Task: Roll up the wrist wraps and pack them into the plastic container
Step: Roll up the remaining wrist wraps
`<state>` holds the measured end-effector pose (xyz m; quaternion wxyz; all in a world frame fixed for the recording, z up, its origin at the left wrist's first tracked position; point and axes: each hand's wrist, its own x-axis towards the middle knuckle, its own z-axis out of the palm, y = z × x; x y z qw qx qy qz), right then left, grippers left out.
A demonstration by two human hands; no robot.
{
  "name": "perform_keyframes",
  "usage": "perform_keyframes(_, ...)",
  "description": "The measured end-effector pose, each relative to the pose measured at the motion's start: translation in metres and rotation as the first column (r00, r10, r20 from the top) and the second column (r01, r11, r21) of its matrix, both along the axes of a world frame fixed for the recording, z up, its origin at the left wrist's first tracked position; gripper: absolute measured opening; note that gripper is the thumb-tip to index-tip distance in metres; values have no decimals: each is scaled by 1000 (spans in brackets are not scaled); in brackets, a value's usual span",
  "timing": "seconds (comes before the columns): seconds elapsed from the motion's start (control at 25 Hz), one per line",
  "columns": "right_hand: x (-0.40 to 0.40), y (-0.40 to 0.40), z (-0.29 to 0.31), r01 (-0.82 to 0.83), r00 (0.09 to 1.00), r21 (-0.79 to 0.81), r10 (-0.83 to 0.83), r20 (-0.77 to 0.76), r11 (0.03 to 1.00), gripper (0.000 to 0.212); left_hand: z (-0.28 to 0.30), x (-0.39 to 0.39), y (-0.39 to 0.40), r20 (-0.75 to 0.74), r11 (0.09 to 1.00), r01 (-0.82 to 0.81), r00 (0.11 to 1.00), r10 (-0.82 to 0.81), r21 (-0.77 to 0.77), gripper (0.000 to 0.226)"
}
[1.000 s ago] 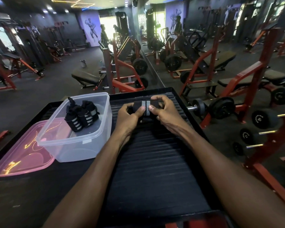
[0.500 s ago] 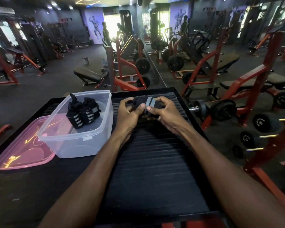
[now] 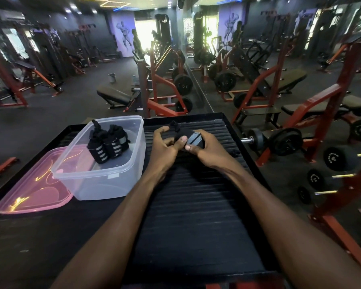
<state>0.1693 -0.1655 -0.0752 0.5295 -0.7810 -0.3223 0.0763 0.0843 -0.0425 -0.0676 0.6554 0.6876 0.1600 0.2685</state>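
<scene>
Step in hand: rolling. Both hands work one wrist wrap [image 3: 191, 139] above the far part of the desk [image 3: 196, 205]. Left hand [image 3: 165, 149] and right hand [image 3: 211, 151] each have their grip curled on the wrap, thumbs pressing its near face. Plastic container [image 3: 100, 180], left of the hands, holds rolled wraps [image 3: 107, 142]; pink lid [image 3: 29, 192] beside it. Next, judged: finish the roll, carry it left into the container.

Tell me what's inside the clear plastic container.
Rolled black wrist wraps with grey stripes stand bunched inside the clear container, toward its far left. Exact count is unclear, since they overlap.
</scene>
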Motion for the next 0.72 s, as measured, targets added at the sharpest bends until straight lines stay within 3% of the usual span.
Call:
perform_keyframes(0.08, -3, 2, -1, -17, 1000, -15, 16, -21, 1000, 46, 0, -2, 0, -11, 1000, -22, 1000, 22, 22, 57)
perform_keyframes(0.24, -8, 1, 2, 12, 998, -64, -9, 57, 998, 35, 1, -5, -1, 60, 998, -62, 996, 60, 33, 62)
perform_keyframes(0.44, -10, 1, 4, 51, 998, 44, -50, -39, 998, 45, 1, -4, -4, 85, 996, -34, 996, 27, 78, 62)
perform_keyframes(0.56, -10, 1, 0, 58, 997, 7, -58, -45, 998, 50, 1, -5, -5, 25, 992, -55, 998, 53, 113, 40)
perform_keyframes(0.72, -16, 3, 1, 103, 993, -59, -106, -52, 993, 50, 31, -17, -4, -6, 939, -126, 991, 135, 321, 13)
